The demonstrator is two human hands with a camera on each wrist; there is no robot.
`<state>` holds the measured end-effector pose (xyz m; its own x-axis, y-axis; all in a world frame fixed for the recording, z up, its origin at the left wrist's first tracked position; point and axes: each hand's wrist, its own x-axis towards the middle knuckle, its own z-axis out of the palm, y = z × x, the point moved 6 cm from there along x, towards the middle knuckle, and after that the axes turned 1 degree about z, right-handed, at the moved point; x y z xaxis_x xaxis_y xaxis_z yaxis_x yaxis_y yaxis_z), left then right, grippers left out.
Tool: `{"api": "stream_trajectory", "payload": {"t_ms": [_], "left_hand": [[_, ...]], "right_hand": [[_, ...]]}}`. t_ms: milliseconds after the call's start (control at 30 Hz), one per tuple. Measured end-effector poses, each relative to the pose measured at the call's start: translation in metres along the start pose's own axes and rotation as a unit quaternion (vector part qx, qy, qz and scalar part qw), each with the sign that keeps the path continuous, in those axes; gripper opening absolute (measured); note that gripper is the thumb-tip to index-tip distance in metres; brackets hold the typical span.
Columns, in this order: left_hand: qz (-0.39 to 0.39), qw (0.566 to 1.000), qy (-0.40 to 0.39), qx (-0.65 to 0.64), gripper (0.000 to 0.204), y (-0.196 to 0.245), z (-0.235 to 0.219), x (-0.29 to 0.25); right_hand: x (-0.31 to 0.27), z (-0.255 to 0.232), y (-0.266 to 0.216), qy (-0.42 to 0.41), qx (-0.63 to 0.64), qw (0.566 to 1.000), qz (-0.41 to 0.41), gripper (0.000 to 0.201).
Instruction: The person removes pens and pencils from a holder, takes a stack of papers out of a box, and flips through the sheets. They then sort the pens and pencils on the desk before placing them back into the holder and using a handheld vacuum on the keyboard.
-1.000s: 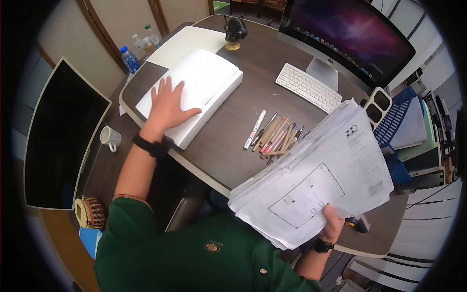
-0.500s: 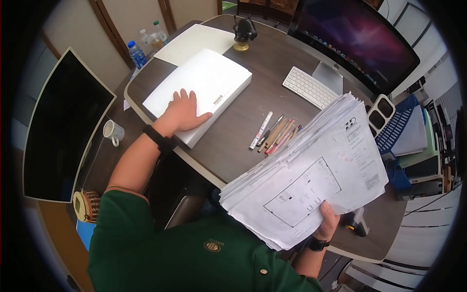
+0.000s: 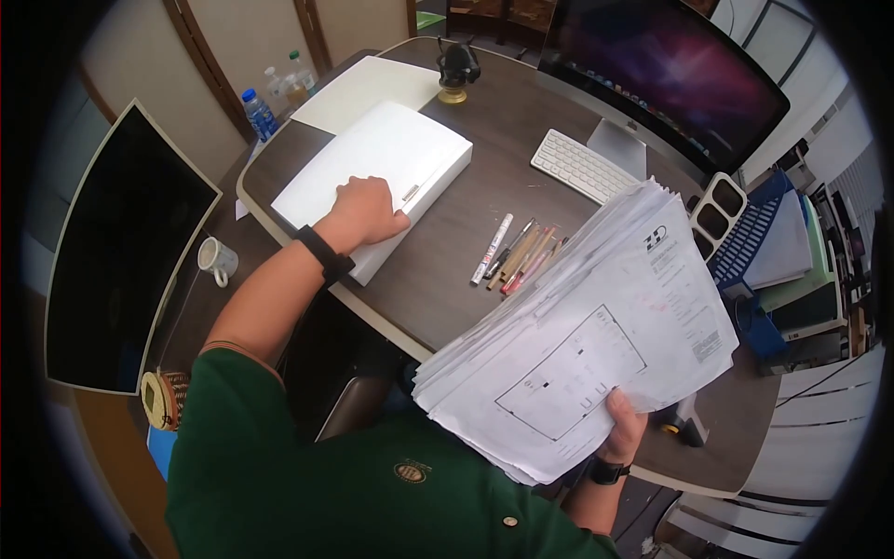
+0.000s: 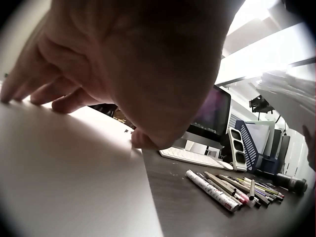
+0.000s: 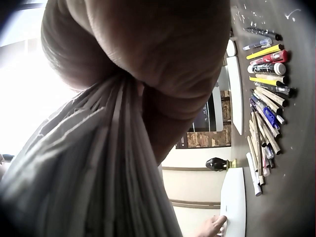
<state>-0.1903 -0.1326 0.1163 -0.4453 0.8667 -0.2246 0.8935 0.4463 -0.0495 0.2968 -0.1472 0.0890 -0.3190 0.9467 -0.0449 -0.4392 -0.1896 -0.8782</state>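
Resting the left hand [image 3: 366, 212] on top of the white box [image 3: 391, 140], touching down with bent fingertips and reaching the long right edge with the thumb; impossible to tell whether gripping the white box or only pressing on it. Working with the hands well apart. Clamping a thick stack of papers [image 3: 577, 373] in the right hand [image 3: 625, 430], to the right of the white box, laying the thumb over a top sheet printed with a rectangular outline. Seeing pens and pencils [image 3: 526, 253] on the desk [image 3: 419, 307] right of the white box, a keyboard [image 3: 585, 168] farther right of it, and a pale sheet [image 3: 372, 88] just behind it.
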Motion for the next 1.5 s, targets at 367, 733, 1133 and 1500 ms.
{"api": "stream_trajectory", "payload": {"t_ms": [367,733,1133,1500], "left_hand": [[0.179,0.98,0.04,0.082,0.065,0.02,-0.017,-0.015],[0.213,0.975,0.028,0.048,0.025,0.014,-0.031,-0.034],[0.12,0.777,0.122,-0.606,0.03,-0.08,-0.11,-0.064],[0.058,0.952,0.239,-0.181,0.035,-0.214,-0.121,-0.038]], "right_hand": [[-0.016,-0.015,0.0,0.037,-0.011,0.999,-0.004,0.067],[0.025,0.041,0.001,-0.041,0.042,0.998,0.031,0.061],[0.151,0.273,0.102,-0.279,0.275,0.898,0.201,0.049],[0.189,0.298,0.192,-0.169,-0.001,0.934,0.316,0.048]]}}
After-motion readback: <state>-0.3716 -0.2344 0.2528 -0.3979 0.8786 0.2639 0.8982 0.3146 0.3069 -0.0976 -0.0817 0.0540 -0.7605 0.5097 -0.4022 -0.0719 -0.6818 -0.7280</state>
